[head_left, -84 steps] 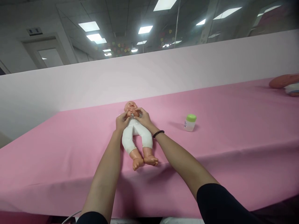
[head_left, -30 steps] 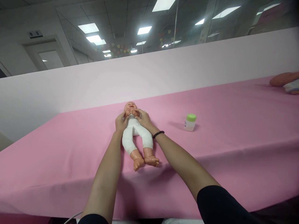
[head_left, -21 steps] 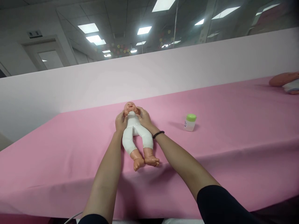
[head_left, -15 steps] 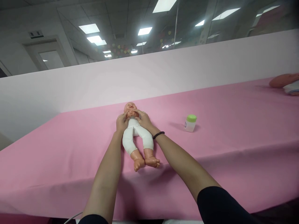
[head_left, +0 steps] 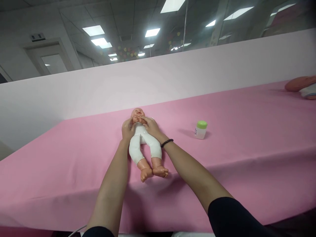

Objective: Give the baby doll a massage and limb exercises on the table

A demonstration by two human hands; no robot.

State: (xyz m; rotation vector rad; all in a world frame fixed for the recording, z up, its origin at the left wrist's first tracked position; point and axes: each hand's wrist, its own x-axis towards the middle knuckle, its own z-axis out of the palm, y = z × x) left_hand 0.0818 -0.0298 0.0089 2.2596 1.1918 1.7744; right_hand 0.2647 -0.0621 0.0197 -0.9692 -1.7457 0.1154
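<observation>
A baby doll (head_left: 141,131) with a white cloth body lies on its back on the pink table cover (head_left: 93,144), feet toward me. My left hand (head_left: 127,129) is closed around the doll's arm on the left side. On the other side my right hand (head_left: 152,126), with a dark beaded bracelet at the wrist, grips the other arm. The doll's small hands are together over its chest, just below the chin. My fingers partly hide its arms.
A small jar (head_left: 200,130) with a green lid stands on the cover to the right of the doll. At the far right edge lies part of another doll (head_left: 300,85). A white low wall (head_left: 158,77) with glass above runs along the back.
The doll's hands have shifted slightly inward over its chest, with my hands still on its arms. The whole view has moved a little.
</observation>
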